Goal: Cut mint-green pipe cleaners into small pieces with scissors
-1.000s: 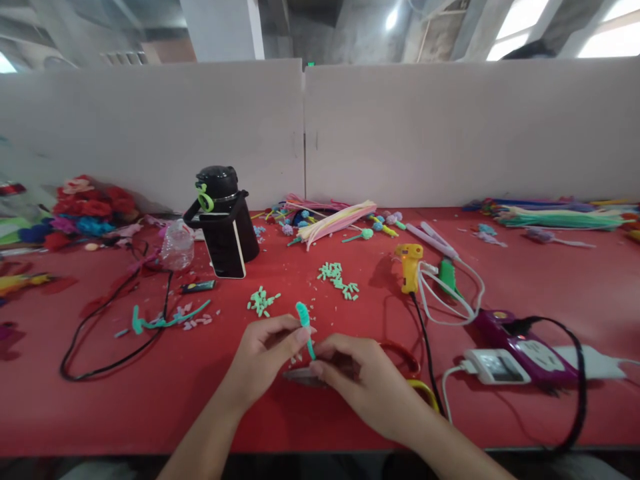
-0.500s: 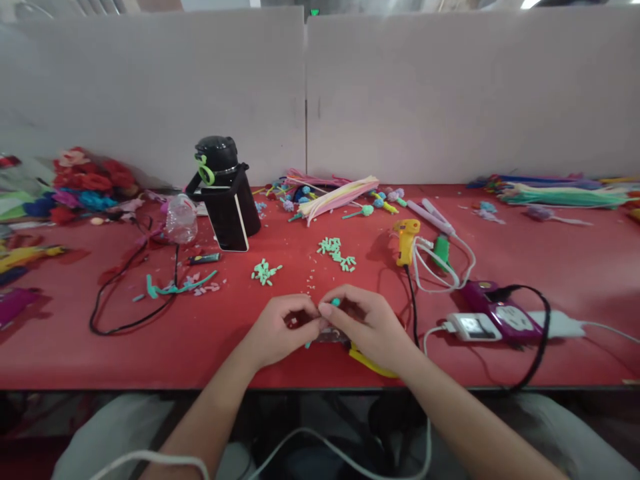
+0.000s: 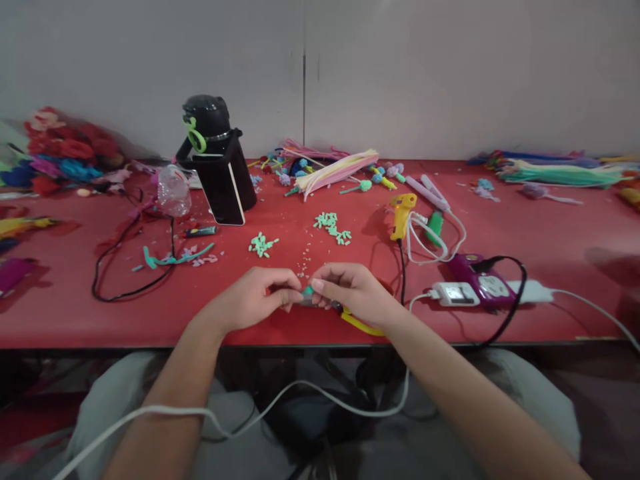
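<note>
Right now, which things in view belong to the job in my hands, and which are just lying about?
Seemingly part of the job:
teal pipe-cleaner piece, at the fingertips of your left hand and right hand
yellow-handled scissors, under your right hand

Probably just lying about:
black flask
clear plastic bottle
red fuzzy pile

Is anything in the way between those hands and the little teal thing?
Nothing visible: the left hand and right hand both touch the teal pipe cleaner. The scissors lie by the right hand.
</note>
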`<state>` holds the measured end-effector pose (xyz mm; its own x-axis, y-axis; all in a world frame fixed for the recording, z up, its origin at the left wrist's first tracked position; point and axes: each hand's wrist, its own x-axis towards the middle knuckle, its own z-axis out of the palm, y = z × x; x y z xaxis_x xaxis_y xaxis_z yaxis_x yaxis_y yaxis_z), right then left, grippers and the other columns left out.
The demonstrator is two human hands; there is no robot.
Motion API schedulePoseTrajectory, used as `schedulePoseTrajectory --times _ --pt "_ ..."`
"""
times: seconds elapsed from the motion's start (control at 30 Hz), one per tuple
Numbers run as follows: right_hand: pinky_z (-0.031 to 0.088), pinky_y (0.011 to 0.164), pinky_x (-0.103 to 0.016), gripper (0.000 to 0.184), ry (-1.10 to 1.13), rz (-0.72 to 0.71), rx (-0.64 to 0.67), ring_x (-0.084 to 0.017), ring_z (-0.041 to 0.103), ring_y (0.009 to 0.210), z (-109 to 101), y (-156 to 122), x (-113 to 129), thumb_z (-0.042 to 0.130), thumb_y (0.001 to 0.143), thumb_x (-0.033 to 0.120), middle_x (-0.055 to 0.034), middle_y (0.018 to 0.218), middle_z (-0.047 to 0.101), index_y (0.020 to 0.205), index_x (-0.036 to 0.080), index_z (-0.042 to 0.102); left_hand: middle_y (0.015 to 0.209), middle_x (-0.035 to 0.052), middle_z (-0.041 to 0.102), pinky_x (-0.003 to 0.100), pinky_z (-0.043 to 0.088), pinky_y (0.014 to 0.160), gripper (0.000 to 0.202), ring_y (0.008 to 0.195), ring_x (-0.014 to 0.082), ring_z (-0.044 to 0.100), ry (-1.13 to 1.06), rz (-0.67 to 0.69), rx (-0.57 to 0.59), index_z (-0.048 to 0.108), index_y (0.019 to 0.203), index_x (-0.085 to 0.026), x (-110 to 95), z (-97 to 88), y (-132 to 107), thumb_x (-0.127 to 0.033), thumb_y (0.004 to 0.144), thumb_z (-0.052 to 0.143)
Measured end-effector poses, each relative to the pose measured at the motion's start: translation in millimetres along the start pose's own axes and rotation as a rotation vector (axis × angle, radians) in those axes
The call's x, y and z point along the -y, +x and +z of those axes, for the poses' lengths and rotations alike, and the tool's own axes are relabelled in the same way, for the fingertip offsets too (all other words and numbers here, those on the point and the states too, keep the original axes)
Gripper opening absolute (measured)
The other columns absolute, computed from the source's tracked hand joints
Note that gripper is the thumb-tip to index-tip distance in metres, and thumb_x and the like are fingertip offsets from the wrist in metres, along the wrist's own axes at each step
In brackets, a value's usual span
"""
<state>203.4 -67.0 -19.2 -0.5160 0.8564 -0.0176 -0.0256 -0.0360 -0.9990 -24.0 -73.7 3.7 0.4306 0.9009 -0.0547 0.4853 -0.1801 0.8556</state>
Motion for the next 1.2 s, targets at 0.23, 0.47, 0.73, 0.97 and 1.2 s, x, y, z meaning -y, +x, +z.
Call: schedulePoseTrajectory --times 0.23,0.47,0.73,0.97,1.2 --pt "0.054 0.078 -0.033 0.034 -0.637 -0.076 -0.063 -0.019 0.069 0.084 -57 -17 22 0.072 0.087 0.053 -0.0065 0.093 0.075 0.097 0.020 0.071 0.080 0.0028 0.075 0.027 0.047 0.069 0.030 0.072 0.0181 0.065 0.402 0.015 -0.419 0.072 0.081 -0.020 36 -38.5 -15 -0.047 0.091 0.064" --pt "0.053 0.086 -0.036 0.046 -1.033 0.276 0.160 -0.026 0.069 0.102 -85 -43 23 0.075 0.076 0.040 -0.0093 0.122 0.073 0.118 0.023 0.068 0.073 0.0020 0.069 0.029 0.043 0.065 0.024 0.068 0.0166 0.059 0.500 -0.126 -0.338 0.069 0.075 -0.021 44 -49.3 -24 -0.040 0.088 0.063" --pt "0.047 0.077 -0.034 0.038 -1.203 0.380 0.147 -0.027 0.069 0.096 -54 -44 28 0.067 0.073 0.025 -0.0098 0.113 0.073 0.111 0.020 0.066 0.065 0.0000 0.063 0.030 0.039 0.059 0.028 0.062 0.0161 0.054 0.510 -0.230 -0.358 0.065 0.071 -0.022 52 -51.4 -26 -0.048 0.082 0.068" --pt "0.047 0.080 -0.035 0.033 -1.187 0.289 0.052 -0.030 0.069 0.100 -53 -48 22 0.068 0.072 0.023 -0.0137 0.113 0.073 0.104 0.018 0.065 0.075 0.0027 0.072 0.031 0.046 0.068 0.028 0.068 0.0172 0.060 0.488 -0.157 -0.530 0.069 0.077 -0.021 34 -50.0 -12 -0.046 0.086 0.065" --pt "0.044 0.069 -0.031 0.020 -1.039 0.146 -0.197 -0.024 0.067 0.080 -81 -38 12 0.066 0.076 0.025 -0.0098 0.092 0.073 0.093 0.021 0.056 0.077 0.0029 0.072 0.030 0.049 0.070 0.021 0.070 0.0181 0.062 0.399 -0.083 -0.532 0.071 0.087 -0.020 28 -43.7 32 -0.040 0.088 0.066"
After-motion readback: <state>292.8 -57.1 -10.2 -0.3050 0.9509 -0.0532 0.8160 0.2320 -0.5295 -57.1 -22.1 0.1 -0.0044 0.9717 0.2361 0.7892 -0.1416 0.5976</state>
